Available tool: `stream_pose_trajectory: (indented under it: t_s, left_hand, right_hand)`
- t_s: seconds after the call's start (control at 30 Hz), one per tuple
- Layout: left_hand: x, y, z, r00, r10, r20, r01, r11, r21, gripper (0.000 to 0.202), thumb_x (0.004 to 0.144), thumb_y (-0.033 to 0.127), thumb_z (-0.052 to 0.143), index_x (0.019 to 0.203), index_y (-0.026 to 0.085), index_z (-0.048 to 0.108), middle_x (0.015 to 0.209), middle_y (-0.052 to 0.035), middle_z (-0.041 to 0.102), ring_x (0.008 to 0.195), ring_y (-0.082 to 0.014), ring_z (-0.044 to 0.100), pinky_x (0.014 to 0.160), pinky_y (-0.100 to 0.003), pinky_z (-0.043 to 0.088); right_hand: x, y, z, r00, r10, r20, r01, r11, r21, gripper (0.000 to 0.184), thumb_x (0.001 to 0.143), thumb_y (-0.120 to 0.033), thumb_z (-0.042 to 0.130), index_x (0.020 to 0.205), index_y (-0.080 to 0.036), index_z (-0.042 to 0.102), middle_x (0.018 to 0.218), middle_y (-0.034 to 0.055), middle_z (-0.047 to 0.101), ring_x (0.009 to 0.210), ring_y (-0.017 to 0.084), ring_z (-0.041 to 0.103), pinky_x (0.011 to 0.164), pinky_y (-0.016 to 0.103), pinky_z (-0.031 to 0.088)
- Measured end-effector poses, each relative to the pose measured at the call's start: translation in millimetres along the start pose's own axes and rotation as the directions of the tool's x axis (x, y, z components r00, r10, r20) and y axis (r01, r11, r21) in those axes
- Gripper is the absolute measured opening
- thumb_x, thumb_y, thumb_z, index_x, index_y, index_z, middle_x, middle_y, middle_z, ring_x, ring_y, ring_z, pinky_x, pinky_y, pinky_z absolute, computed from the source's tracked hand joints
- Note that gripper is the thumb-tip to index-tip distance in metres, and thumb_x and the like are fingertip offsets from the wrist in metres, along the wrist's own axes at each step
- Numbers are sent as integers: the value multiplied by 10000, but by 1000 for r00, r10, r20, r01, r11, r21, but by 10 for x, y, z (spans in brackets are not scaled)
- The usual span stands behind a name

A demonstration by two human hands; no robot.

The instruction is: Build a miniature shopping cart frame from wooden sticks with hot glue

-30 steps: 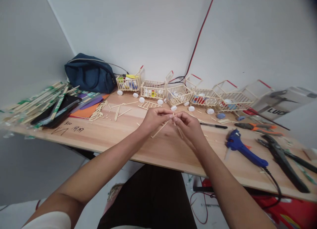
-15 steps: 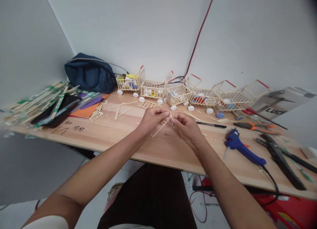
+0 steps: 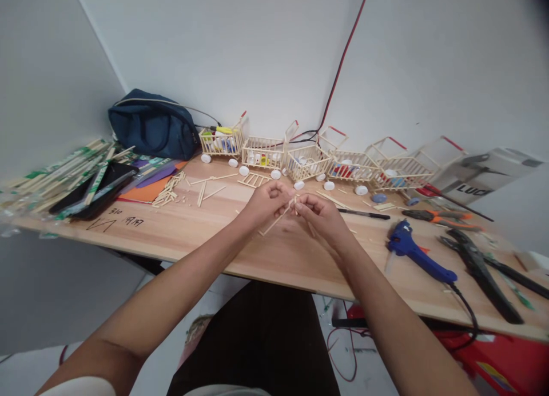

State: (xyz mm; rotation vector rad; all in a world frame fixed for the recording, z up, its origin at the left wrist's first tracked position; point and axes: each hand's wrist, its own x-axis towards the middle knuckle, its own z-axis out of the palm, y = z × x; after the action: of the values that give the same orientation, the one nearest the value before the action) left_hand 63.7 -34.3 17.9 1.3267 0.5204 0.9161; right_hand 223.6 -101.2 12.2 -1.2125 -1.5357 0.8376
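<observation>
My left hand (image 3: 271, 200) and my right hand (image 3: 316, 211) meet over the middle of the wooden table, both with fingers pinched. Between them is a small frame of thin wooden sticks (image 3: 274, 223), one leg slanting down toward the lower left. Its upper joint lies at my fingertips and is partly covered by them. Just behind my hands a flat ladder-like stick piece (image 3: 256, 180) lies on the table. Beyond it stands a row of miniature stick shopping carts (image 3: 305, 163) with white bottle-cap wheels and red handles.
A blue glue gun (image 3: 414, 250), orange-handled pliers (image 3: 437, 216) and a black-handled cutter (image 3: 482, 273) lie on the right. A black pen (image 3: 364, 214) is behind my right hand. On the left are bundled wooden sticks (image 3: 64, 176), cut pieces (image 3: 169, 190) and a blue bag (image 3: 152, 124).
My hands stay together on the stick frame; the left fingers have shifted slightly at the joint. The whole view has moved a little.
</observation>
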Motion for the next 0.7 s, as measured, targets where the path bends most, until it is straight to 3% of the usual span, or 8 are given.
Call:
stream_pose_trajectory:
  t_s: [0.1, 0.7]
  left_hand:
    - [7, -27, -14, 999, 4, 35, -5, 1000, 30, 458, 610, 493, 854, 752, 153, 582, 596, 25, 590, 496, -67, 500, 492, -203, 347]
    - [16, -12, -69, 999, 14, -35, -10, 995, 102, 372, 623, 426, 842, 695, 136, 620, 625, -2, 613, 536, -87, 520, 548, -231, 389]
  right_hand:
    - [-4, -4, -3, 1000, 10, -9, -10, 1000, -13, 269, 831, -462, 652, 765, -203, 628, 781, 24, 695, 757, 172, 626, 756, 306, 477]
    - [-18, -5, -41, 989, 137, 61, -135, 990, -45, 292, 820, -470, 644, 792, -187, 714, 816, 45, 763, 692, 164, 634, 681, 287, 457]
